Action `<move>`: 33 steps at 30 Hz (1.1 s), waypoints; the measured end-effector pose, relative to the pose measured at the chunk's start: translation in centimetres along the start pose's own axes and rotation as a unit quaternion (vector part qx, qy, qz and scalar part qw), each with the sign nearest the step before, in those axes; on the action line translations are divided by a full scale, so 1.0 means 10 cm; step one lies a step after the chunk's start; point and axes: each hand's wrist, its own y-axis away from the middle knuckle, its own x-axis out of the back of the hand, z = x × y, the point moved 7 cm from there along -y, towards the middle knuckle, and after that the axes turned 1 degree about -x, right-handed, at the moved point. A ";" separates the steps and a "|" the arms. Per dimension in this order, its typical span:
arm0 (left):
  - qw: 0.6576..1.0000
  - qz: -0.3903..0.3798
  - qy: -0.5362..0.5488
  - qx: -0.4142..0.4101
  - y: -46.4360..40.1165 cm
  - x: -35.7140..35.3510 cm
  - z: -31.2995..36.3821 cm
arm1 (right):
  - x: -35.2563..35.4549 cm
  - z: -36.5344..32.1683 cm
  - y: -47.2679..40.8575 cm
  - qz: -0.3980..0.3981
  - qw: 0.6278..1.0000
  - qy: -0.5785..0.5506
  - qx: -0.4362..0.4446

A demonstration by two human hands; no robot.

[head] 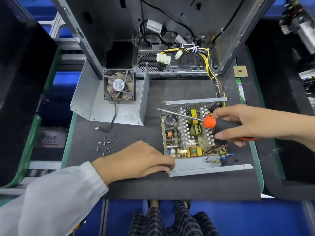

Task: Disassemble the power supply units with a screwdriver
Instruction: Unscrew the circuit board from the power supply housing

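Grey sheet metal forms the open tray of the power supply (pixel 211 169), which sits on the dark mat (pixel 153 188) at the right of the bench, its lid off and its circuit board (pixel 189 133) showing coils, capacitors and rows of pale cooling fins. The left hand (pixel 136 160) lies on the mat against the tray's near left corner, fingers curled together with the tips at the metal edge; whether they pinch something small there I cannot tell. The right hand (pixel 242 123) grips the black and orange handle of the screwdriver (pixel 209 121), fingers wrapped round it and thumb underneath. The tool is held nearly level above the board, its shaft pointing left and slightly away, the tip in the air over the tray's far left corner and touching nothing.

A bundle of yellow and black wires (pixel 213 72) runs from the far right corner of the power supply up into the open computer case (pixel 170 40) standing at the back of the bench. Left of the power supply rests the removed metal cover (pixel 95 103), open side up, with a dusty black fan (pixel 119 85) leaning inside it, its cable trailing onto the mat. A scatter of loose screws (pixel 104 145) lies on the mat near the cover, just beyond the left hand.
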 end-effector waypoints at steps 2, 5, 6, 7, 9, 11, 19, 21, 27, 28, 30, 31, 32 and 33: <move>1.000 0.015 0.012 -0.001 0.01 0.00 -0.01 | 0.00 0.01 0.00 0.001 1.000 0.001 -0.001; 0.999 0.016 0.040 0.002 -0.01 0.02 -0.01 | 0.00 0.00 -0.01 -0.001 1.000 -0.004 0.003; 0.999 0.009 0.046 0.003 -0.03 0.02 -0.02 | 0.00 0.01 -0.01 0.000 1.000 -0.008 0.005; 0.999 0.001 0.048 0.004 -0.04 0.01 -0.02 | 0.00 0.01 -0.01 0.000 1.000 -0.010 0.006; 0.999 -0.014 0.042 0.005 -0.05 0.00 -0.03 | 0.00 0.01 -0.01 0.000 1.000 -0.013 0.007; 0.999 -0.033 0.034 0.009 -0.07 -0.01 -0.04 | -0.01 0.01 -0.01 -0.001 1.000 -0.015 0.008; 0.990 -0.134 0.018 0.027 -0.17 -0.08 -0.07 | -0.01 0.03 0.00 -0.002 1.000 -0.012 0.003; 0.990 -0.142 -0.007 0.021 -0.19 -0.08 -0.06 | -0.01 0.03 0.00 -0.002 1.000 -0.009 0.002; 0.989 -0.140 -0.041 0.006 -0.22 -0.03 -0.03 | -0.01 0.01 0.00 0.001 1.000 0.000 0.001; 0.990 -0.135 -0.043 0.004 -0.22 -0.02 -0.02 | -0.01 0.02 0.00 0.004 1.000 0.004 -0.002; 0.991 -0.129 -0.040 0.000 -0.22 -0.01 -0.01 | -0.01 0.02 0.00 0.006 1.000 0.006 -0.005; 0.991 -0.126 -0.035 -0.002 -0.22 0.00 -0.01 | -0.01 0.01 0.00 0.007 1.000 0.006 -0.005; 0.992 -0.124 -0.031 -0.004 -0.22 0.01 -0.01 | -0.01 0.01 0.00 0.007 1.000 0.007 -0.005; 0.992 -0.121 -0.028 -0.005 -0.23 0.02 -0.01 | -0.01 0.01 -0.01 0.006 1.000 0.007 -0.004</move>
